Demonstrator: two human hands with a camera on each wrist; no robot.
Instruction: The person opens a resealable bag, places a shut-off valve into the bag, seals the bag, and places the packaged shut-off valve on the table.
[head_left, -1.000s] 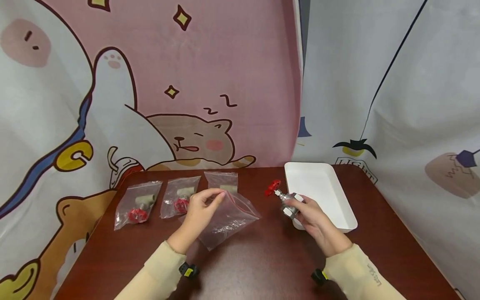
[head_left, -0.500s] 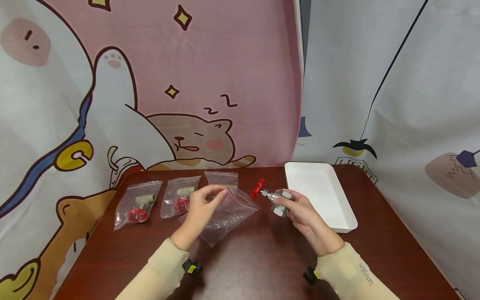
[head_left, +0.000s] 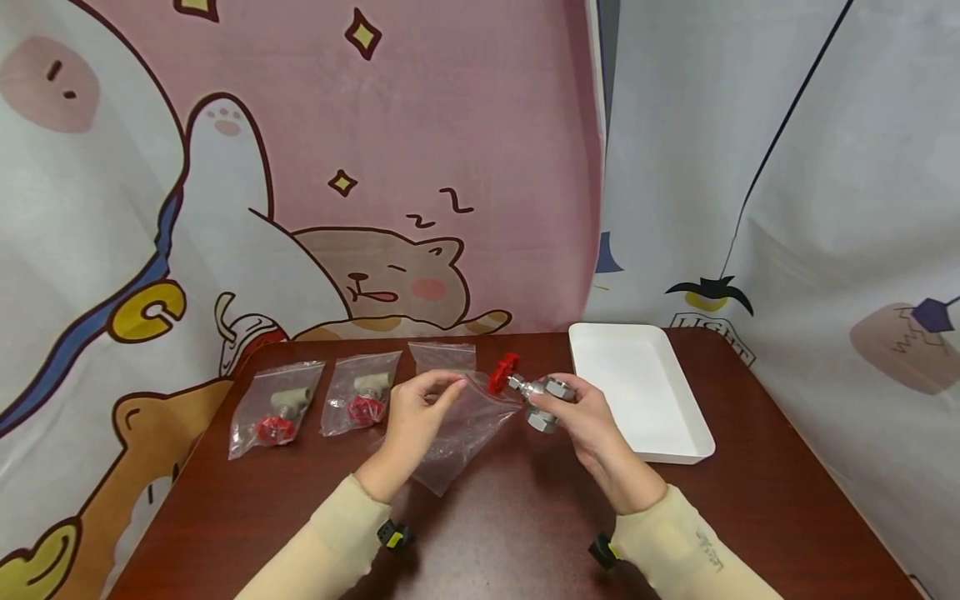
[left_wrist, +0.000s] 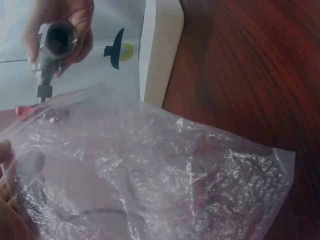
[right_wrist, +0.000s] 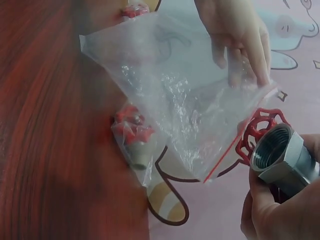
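Observation:
My left hand [head_left: 418,421] pinches the mouth of a clear zip-lock bag [head_left: 468,429], which hangs down with its red zip strip near the top. The same bag [left_wrist: 150,170] fills much of the left wrist view and looks flat, with nothing inside. My right hand [head_left: 600,433] grips a metal valve [head_left: 542,403] by its silver body. Its red handwheel [head_left: 503,372] points left and overlaps the bag's mouth in the head view. In the right wrist view the threaded end of the valve [right_wrist: 285,157] faces the camera, with the handwheel close beside the zip strip.
Two bagged valves with red handwheels, a left one [head_left: 277,408] and a right one [head_left: 366,396], lie on the dark wooden table [head_left: 525,533]. Another clear bag [head_left: 442,356] lies behind my left hand. A white tray [head_left: 686,425] stands at the right. Printed curtains hang behind.
My right hand has carried the valve left, away from the tray, until its handwheel reached the bag's mouth. My left hand has shifted slightly right with the bag.

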